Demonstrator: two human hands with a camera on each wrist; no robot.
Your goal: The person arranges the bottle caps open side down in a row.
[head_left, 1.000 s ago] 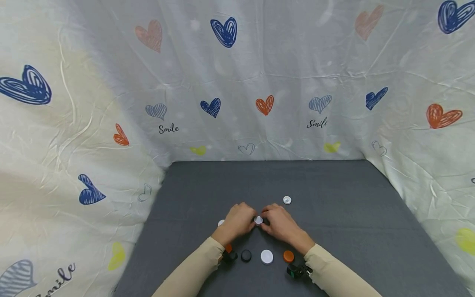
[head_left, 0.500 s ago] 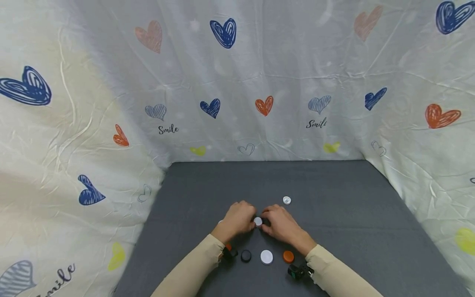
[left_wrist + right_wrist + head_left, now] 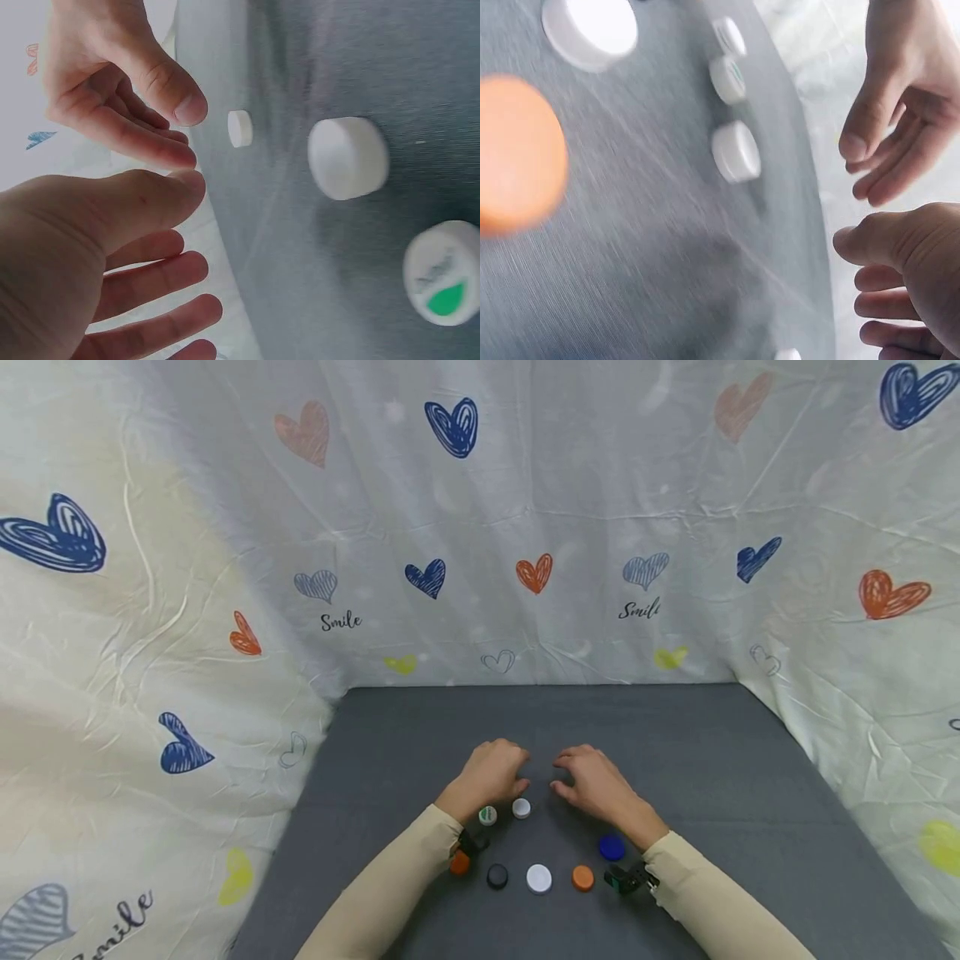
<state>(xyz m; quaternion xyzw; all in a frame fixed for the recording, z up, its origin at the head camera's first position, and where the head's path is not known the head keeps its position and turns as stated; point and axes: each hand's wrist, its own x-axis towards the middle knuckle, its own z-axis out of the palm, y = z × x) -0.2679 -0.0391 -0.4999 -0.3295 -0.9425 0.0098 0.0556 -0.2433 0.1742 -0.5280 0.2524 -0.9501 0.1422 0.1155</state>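
Note:
My left hand [image 3: 491,772] hovers over the dark cloth with fingers loosely bent and nothing between them. Just below it lie a white bottle cap [image 3: 521,808], top up, and a white bottle cap with a green mark [image 3: 487,816]. The right hand [image 3: 595,783] is apart from it on the right, also holding nothing. Seen from the left wrist, the fingers of the left hand [image 3: 112,240] are spread, and the plain white cap [image 3: 349,159] stands clear of both hands. A smaller white cap [image 3: 240,128] lies farther off; the right hand hides it in the head view.
Nearer the person, an orange cap [image 3: 460,862], a black cap [image 3: 497,877], a larger white cap [image 3: 538,879], another orange cap [image 3: 582,877] and a blue cap [image 3: 612,847] form a curved row. A heart-printed curtain [image 3: 480,527] hangs behind the grey-covered table [image 3: 675,735].
The white cap, its pointed top showing before, now lies flat side up, released. Both hands have lifted away from it and moved apart, uncovering the green-marked cap and the blue cap.

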